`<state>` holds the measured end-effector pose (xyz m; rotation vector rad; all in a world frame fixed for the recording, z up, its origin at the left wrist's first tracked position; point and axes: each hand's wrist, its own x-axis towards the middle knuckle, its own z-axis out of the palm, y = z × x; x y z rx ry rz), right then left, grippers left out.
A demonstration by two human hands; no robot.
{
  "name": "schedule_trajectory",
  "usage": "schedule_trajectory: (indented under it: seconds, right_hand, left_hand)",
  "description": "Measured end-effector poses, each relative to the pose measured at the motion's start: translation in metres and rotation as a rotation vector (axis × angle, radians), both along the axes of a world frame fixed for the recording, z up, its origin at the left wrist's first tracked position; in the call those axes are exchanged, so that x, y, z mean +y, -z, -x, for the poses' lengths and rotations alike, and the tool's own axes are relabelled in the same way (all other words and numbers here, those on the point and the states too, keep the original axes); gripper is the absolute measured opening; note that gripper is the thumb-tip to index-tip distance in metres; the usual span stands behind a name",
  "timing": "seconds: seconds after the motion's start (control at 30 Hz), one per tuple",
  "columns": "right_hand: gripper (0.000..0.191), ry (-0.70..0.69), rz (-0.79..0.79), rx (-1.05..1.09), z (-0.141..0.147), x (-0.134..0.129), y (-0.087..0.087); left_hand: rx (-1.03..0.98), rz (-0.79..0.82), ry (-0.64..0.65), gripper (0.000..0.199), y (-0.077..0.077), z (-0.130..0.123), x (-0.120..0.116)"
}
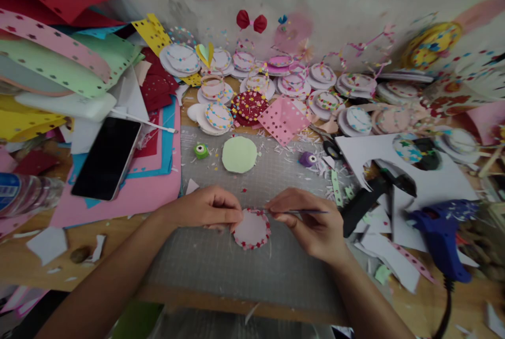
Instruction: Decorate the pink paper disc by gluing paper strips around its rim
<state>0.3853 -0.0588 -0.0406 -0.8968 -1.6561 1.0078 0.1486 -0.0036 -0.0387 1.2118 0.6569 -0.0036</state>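
A small round white paper piece (252,229) has a rim set with red stars. My left hand (216,206) pinches its upper left edge between thumb and fingers. At its upper right edge, my right hand (311,221) is closed on a thin dark stick (303,211), whose tip is hidden near the rim. One loose red star (244,190) lies on the grey cutting mat (197,276) just above the piece. Farther up the mat lies a pale green paper disc (239,154). A green punch (201,151) and a purple punch (307,158) stand to either side of it.
Finished-looking paper hats (213,89) with star trims crowd the back. On the left are a phone (106,157), coloured paper sheets (79,218) and a bottle (29,192). Scissors (331,149), a blue glue gun (442,234) and paper scraps (394,260) lie right.
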Motion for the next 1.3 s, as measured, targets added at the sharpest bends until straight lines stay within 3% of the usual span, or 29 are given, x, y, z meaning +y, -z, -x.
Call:
schedule_trajectory:
  seconds: [0.37,0.63,0.83,1.0,1.3]
  right_hand:
    - [0.019,-0.027,-0.003,-0.042,0.001,-0.001,0.0]
    - [0.015,0.028,0.055,0.089,-0.003,0.0,-0.003]
    - [0.007,0.243,0.095,0.211,-0.003,0.004,-0.003]
    - [0.004,0.362,0.067,0.007,0.003,0.012,0.007]
    - [0.007,0.264,-0.029,-0.194,0.024,0.012,0.015]
  left_hand:
    - [-0.01,-0.01,0.01,0.036,0.0,0.0,0.001]
    - [-0.005,0.001,0.006,0.037,-0.002,-0.001,0.0]
    - [-0.005,0.011,0.0,0.037,-0.001,0.0,0.0]
    - [0.007,0.015,-0.003,0.039,0.0,0.0,0.0]
    - [0.031,-0.067,0.001,0.036,-0.002,-0.005,-0.004]
